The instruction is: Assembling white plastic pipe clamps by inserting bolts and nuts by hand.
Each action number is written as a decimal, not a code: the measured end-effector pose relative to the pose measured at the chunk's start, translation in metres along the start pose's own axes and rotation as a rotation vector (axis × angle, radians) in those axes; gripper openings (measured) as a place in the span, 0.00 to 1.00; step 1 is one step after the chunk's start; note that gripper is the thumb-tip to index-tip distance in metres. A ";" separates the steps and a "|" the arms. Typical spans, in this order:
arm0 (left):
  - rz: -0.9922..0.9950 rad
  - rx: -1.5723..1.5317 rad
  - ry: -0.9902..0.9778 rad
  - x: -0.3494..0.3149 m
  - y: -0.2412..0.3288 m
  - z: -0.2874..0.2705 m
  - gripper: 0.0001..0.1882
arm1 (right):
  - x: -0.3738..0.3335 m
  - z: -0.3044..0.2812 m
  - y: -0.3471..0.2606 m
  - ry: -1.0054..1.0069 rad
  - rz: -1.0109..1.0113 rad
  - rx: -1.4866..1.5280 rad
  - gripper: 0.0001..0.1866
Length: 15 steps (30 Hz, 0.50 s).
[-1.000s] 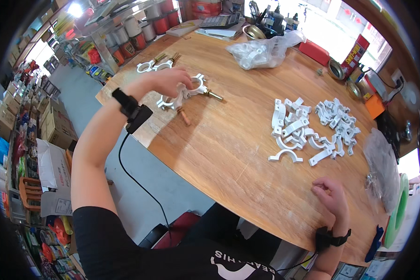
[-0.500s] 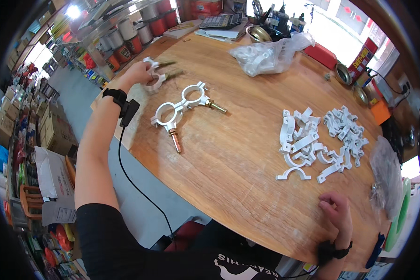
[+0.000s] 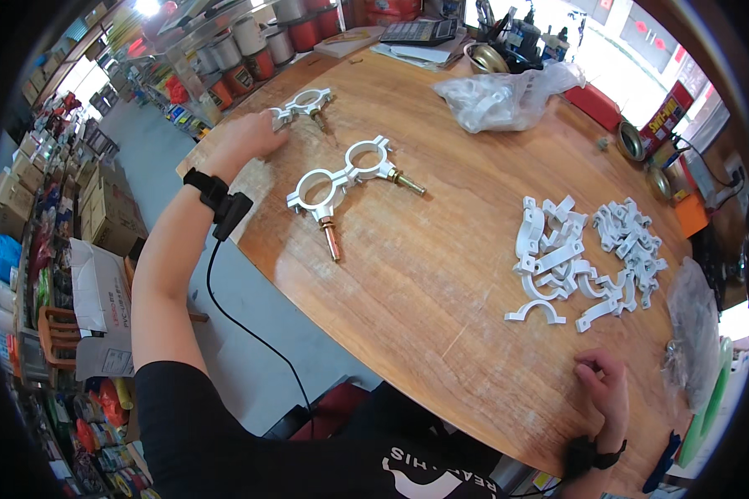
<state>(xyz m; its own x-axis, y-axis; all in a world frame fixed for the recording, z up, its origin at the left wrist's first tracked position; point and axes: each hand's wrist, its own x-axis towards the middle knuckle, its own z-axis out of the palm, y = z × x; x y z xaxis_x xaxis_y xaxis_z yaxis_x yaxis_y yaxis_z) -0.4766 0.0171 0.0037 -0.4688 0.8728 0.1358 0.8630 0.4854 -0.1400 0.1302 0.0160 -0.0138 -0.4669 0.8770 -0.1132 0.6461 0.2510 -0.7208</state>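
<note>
At the far left of the table, my left hand (image 3: 258,133) has its fingers closed on the near end of a joined pair of white pipe clamps (image 3: 310,101); its fingertips are partly hidden. A bolt sticks out beneath that pair. Nearer the middle lies another joined pair of white pipe clamps (image 3: 343,178), with two brass-coloured bolts pointing toward the right and toward me. My right hand (image 3: 605,384) rests on the tabletop at the lower right, loosely curled, holding nothing. Just beyond it is a pile of loose white clamp halves (image 3: 558,254), with smaller white clamp pieces (image 3: 628,237) beside them.
A clear plastic bag with white pieces (image 3: 503,101) lies at the back of the wooden table (image 3: 408,308). Spools (image 3: 250,37) and a calculator (image 3: 420,31) stand behind on the left. An empty-looking plastic bag (image 3: 695,320) lies along the right edge. A cable (image 3: 245,328) hangs from my left wrist.
My left hand has set its clamp pair down at the table's far left, and that pair now lies flatter. The view has shifted slightly. My right hand stays put.
</note>
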 end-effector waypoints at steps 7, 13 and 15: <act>-0.131 -0.063 0.040 0.022 -0.044 0.035 0.15 | 0.000 -0.002 -0.005 -0.039 -0.039 -0.031 0.07; -0.178 -0.121 -0.119 0.046 -0.023 0.023 0.18 | 0.000 -0.001 -0.008 -0.041 0.041 -0.031 0.07; -0.180 -0.016 -0.046 0.039 -0.016 0.023 0.20 | 0.000 0.001 -0.010 -0.001 0.014 -0.024 0.07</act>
<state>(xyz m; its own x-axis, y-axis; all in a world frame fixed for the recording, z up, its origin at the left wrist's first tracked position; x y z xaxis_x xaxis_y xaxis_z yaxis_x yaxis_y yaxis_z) -0.5132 0.0449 -0.0109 -0.6240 0.7733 0.1127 0.7668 0.6337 -0.1021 0.1230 0.0131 -0.0076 -0.4580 0.8803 -0.1238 0.6669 0.2482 -0.7026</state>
